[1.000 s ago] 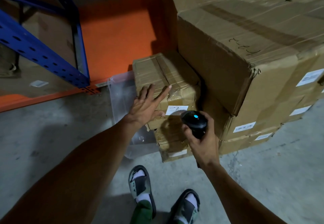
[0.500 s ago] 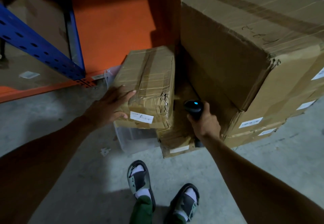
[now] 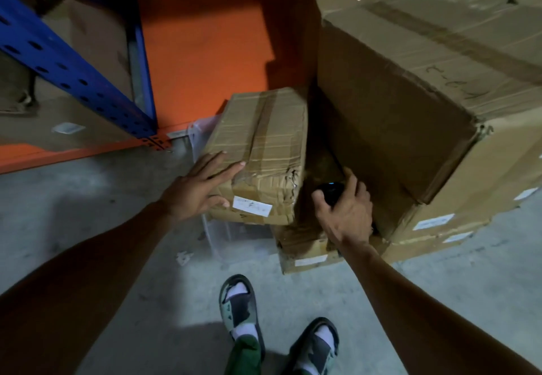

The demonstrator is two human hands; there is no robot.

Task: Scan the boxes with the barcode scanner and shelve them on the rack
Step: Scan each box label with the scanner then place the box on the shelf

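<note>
A small taped cardboard box (image 3: 261,151) is tilted and partly lifted, its near end bearing a white label (image 3: 252,205). The left hand (image 3: 196,190) lies against the box's left near corner, fingers spread nearly straight over the top and thumb under the edge. What the box contains cannot be seen; it is sealed with tape. Below it sits another small box (image 3: 308,254), also labelled, and beside that a clear plastic bin (image 3: 217,234) stands on the floor; whether it holds anything cannot be told.

The right hand (image 3: 346,213) curls round a black barcode scanner (image 3: 331,191), whose small blue light shows at the top, in the dark gap between the tilted box and a large carton (image 3: 410,105). The hands are apart, one on each side of the small box. More cartons (image 3: 440,222) with white labels lie under and behind the large one.

The floor (image 3: 88,222) is grey concrete, lit in a patch near the person's sandalled feet (image 3: 239,307). To the left stands the rack (image 3: 73,61), with blue perforated uprights, orange beams and a brown box (image 3: 88,43) on its lowest level.
</note>
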